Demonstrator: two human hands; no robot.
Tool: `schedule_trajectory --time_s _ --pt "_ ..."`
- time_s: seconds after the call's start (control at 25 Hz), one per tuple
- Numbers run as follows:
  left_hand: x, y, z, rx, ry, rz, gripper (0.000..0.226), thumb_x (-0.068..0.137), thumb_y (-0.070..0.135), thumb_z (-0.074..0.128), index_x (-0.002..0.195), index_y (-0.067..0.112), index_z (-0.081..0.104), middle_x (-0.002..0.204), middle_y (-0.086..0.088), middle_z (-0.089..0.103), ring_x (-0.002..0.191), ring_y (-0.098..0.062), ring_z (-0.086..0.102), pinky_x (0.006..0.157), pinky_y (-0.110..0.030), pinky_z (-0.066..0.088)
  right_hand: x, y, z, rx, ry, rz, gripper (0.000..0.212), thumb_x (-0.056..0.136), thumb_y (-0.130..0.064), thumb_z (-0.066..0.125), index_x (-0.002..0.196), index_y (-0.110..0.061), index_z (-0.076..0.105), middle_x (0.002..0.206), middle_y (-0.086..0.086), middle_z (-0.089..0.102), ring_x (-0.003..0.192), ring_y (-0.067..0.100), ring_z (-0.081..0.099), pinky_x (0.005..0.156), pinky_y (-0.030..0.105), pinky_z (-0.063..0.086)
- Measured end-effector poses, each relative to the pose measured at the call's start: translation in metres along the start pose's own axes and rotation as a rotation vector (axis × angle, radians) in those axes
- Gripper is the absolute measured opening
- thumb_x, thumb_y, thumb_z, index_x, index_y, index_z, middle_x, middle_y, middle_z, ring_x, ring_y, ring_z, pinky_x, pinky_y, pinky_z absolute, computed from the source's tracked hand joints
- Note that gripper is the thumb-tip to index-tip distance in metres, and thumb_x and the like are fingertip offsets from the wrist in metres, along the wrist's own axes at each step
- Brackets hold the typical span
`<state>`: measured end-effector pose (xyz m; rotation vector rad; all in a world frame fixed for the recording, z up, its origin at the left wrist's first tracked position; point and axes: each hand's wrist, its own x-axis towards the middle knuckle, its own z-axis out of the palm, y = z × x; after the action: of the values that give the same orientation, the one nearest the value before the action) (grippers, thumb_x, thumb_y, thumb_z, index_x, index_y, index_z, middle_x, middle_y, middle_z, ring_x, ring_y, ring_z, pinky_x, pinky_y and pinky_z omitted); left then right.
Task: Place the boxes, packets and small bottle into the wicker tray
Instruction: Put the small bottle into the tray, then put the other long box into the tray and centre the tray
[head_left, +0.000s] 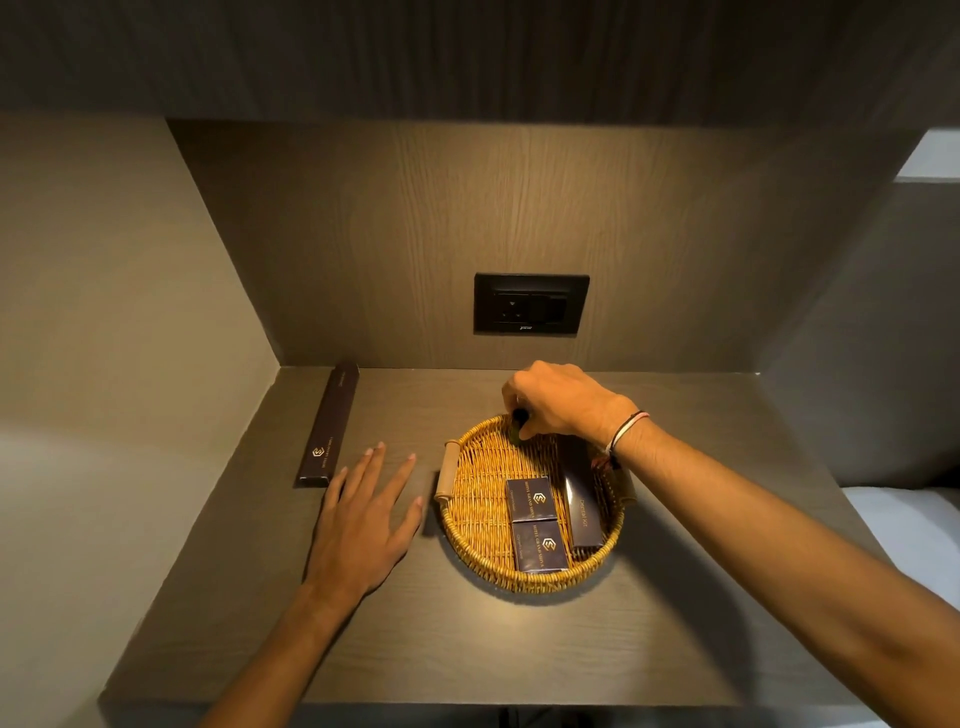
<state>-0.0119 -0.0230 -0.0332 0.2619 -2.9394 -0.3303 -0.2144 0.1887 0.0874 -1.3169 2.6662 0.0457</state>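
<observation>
A round wicker tray (475, 499) with wooden handles sits on the dark wood shelf. Inside it lie two small dark square boxes (531, 499) (540, 546) and a longer dark box marked Dental Kit (583, 506). My right hand (561, 402) hovers over the tray's far rim, fingers closed on a small dark bottle (518, 423) that points down into the tray. A long thin dark box (328, 425) lies on the shelf left of the tray. My left hand (363, 519) rests flat on the shelf between that box and the tray, fingers spread, holding nothing.
A black wall socket (531, 305) is set in the wood back panel above the tray. Side walls close the shelf (467, 649) in on the left and right. A pale surface (904, 525) shows at the right edge.
</observation>
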Motion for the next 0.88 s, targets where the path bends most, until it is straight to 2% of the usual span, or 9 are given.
schedule_trajectory --time_s 0.2,0.28,0.4,0.52,0.6,0.68,0.72,0.8,0.88 --pt "0.0 0.001 0.0 0.003 -0.002 0.005 0.064 0.093 0.062 0.023 0.151 0.035 0.024 0.162 -0.007 0.022 0.149 -0.02 0.016 0.12 -0.047 0.013 -0.003 -0.001 -0.005 0.056 -0.017 0.011 0.044 0.077 -0.035 0.081 0.113 -0.019 0.061 0.109 0.003 0.066 0.098 0.022 0.062 0.07 0.033 0.047" --pt "0.0 0.0 -0.001 0.013 -0.004 0.0 0.065 0.093 0.063 0.021 0.151 0.035 0.024 0.162 -0.006 0.022 0.149 -0.02 0.016 0.119 -0.046 0.013 -0.007 0.001 -0.013 0.126 0.026 0.001 0.034 0.079 -0.033 0.079 0.108 -0.02 0.064 0.104 -0.001 0.065 0.097 0.019 0.062 0.071 0.033 0.049" --pt "0.001 0.001 -0.003 0.018 -0.001 0.006 0.065 0.093 0.062 0.02 0.151 0.033 0.025 0.161 -0.007 0.024 0.149 -0.021 0.018 0.119 -0.046 0.014 -0.023 0.008 -0.026 0.326 0.164 -0.009 0.01 0.087 -0.029 0.072 0.089 -0.02 0.069 0.089 -0.007 0.066 0.088 0.011 0.064 0.072 0.031 0.054" --pt "-0.001 0.005 -0.006 0.049 -0.003 0.005 0.064 0.094 0.059 0.02 0.15 0.03 0.029 0.159 -0.011 0.03 0.147 -0.024 0.025 0.117 -0.048 0.021 -0.04 0.025 -0.025 0.443 0.366 0.062 0.033 0.097 -0.043 0.055 0.085 -0.017 0.071 0.08 -0.002 0.069 0.076 0.011 0.065 0.066 0.031 0.053" --pt "0.001 0.009 -0.011 0.098 -0.003 0.016 0.059 0.095 0.052 0.027 0.148 0.026 0.035 0.154 -0.014 0.039 0.142 -0.027 0.035 0.113 -0.049 0.031 -0.053 0.045 -0.012 0.489 0.539 0.161 0.041 0.101 -0.043 0.042 0.093 -0.016 0.072 0.088 0.002 0.072 0.083 0.013 0.066 0.072 0.034 0.052" --pt "0.007 0.013 -0.019 0.183 0.001 0.038 0.05 0.097 0.041 0.037 0.142 0.022 0.046 0.144 -0.016 0.051 0.131 -0.028 0.049 0.104 -0.047 0.041 -0.069 0.07 0.009 0.472 0.68 0.293 0.033 0.103 -0.029 0.04 0.108 -0.014 0.069 0.105 0.008 0.071 0.096 0.017 0.063 0.081 0.032 0.047" --pt "0.012 0.015 -0.025 0.215 0.013 0.045 0.043 0.097 0.035 0.043 0.136 0.02 0.054 0.136 -0.015 0.058 0.123 -0.027 0.055 0.098 -0.045 0.044 -0.078 0.083 0.024 0.429 0.69 0.364 0.031 0.103 -0.021 0.04 0.117 -0.013 0.066 0.115 0.011 0.069 0.106 0.023 0.061 0.089 0.034 0.044" --pt "0.023 0.014 -0.04 0.212 0.075 0.013 0.03 0.094 0.023 0.052 0.12 0.014 0.065 0.119 -0.013 0.066 0.109 -0.026 0.059 0.091 -0.044 0.046 -0.096 0.101 0.062 0.351 0.551 0.484 0.036 0.101 -0.017 0.042 0.135 -0.01 0.054 0.137 0.015 0.057 0.129 0.032 0.05 0.107 0.042 0.037" --pt "0.034 0.006 -0.054 0.191 0.134 -0.076 0.026 0.092 0.018 0.056 0.115 0.01 0.067 0.117 -0.016 0.064 0.106 -0.031 0.058 0.087 -0.047 0.048 -0.113 0.102 0.1 0.304 0.357 0.547 0.049 0.103 -0.027 0.041 0.149 -0.013 0.037 0.157 0.012 0.036 0.147 0.029 0.029 0.118 0.045 0.023"
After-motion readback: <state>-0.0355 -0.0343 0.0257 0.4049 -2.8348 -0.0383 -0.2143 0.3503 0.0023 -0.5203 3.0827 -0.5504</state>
